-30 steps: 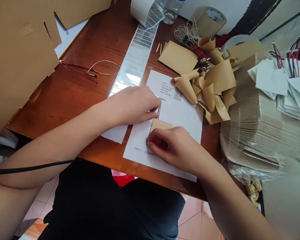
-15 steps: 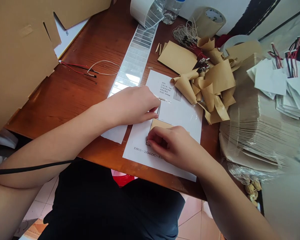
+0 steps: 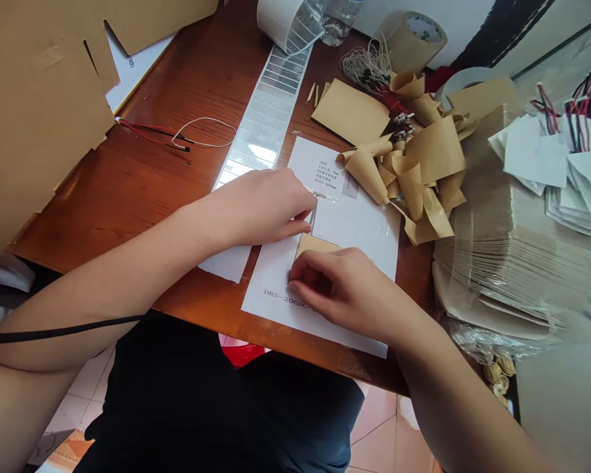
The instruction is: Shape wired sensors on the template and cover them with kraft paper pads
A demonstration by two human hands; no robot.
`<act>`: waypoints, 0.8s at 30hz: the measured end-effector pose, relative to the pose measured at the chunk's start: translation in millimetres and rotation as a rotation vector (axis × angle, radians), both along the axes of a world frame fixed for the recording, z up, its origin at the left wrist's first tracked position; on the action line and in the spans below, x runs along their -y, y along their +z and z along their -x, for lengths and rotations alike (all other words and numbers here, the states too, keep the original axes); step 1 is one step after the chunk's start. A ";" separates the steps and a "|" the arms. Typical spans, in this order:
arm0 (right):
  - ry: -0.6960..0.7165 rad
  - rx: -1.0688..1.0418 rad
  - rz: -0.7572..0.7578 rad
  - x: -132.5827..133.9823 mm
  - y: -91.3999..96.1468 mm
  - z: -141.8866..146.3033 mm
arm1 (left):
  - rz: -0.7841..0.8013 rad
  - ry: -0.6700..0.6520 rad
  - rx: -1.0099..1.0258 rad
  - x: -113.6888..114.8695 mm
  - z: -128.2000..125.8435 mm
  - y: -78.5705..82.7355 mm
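Observation:
Over a printed white sheet (image 3: 276, 289) on the table, my left hand (image 3: 270, 207) is palm down with its fingers curled in and thumb close to the index finger. Whatever lies between them is hidden, though a thin edge shows beside the fingertips. My right hand (image 3: 347, 289) is nearer the sheet's lower edge, thumb and index finger pinched at the left side of a small tan paper piece (image 3: 318, 243). That hand covers most of the tan piece, and what the fingertips grip is too small to tell.
A label strip (image 3: 270, 98) runs back to its roll (image 3: 280, 26). Curled brown paper pieces (image 3: 418, 177), a tan stack (image 3: 349, 112) and bundled wires (image 3: 369, 69) lie at right. A plastic-wrapped card stack (image 3: 502, 263) stands right; a cardboard box (image 3: 44, 118) stands left.
The right hand's pinching fingertips have shifted very slightly near the tan piece's left corner. My left hand stays in place, and the view has moved a little.

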State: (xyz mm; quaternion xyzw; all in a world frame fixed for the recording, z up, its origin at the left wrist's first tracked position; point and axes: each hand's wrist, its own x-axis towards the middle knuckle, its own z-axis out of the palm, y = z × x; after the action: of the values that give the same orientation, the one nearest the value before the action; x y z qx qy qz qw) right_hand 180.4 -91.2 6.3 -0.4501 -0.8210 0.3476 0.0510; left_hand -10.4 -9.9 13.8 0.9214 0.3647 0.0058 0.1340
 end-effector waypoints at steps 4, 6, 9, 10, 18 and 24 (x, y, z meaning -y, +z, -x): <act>-0.001 0.012 -0.015 -0.7 -0.7 -0.2 | -0.005 0.000 -0.014 0.3 -0.5 0.8; 0.001 0.012 -0.021 -0.7 -1.3 -0.5 | -0.004 -0.002 -0.015 0.3 -0.6 1.0; 0.006 0.010 -0.023 -0.4 -1.5 -1.3 | -0.001 0.000 -0.012 0.1 -0.6 1.2; 0.007 0.008 -0.021 -0.5 -1.3 -1.5 | 0.002 0.002 -0.012 0.0 -0.6 1.2; 0.007 -0.005 0.000 -1.7 -0.7 0.1 | 0.004 0.005 -0.017 -0.3 -0.2 0.8; 0.016 0.003 0.005 -0.4 -1.2 -1.4 | 0.000 0.005 -0.012 -0.1 -0.4 1.6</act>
State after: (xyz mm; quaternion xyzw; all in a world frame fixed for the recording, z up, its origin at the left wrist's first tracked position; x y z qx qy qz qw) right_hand 181.7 -90.8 5.1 -0.4443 -0.8236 0.3495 0.0458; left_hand -10.0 -9.8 15.4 0.9205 0.3678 0.0008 0.1320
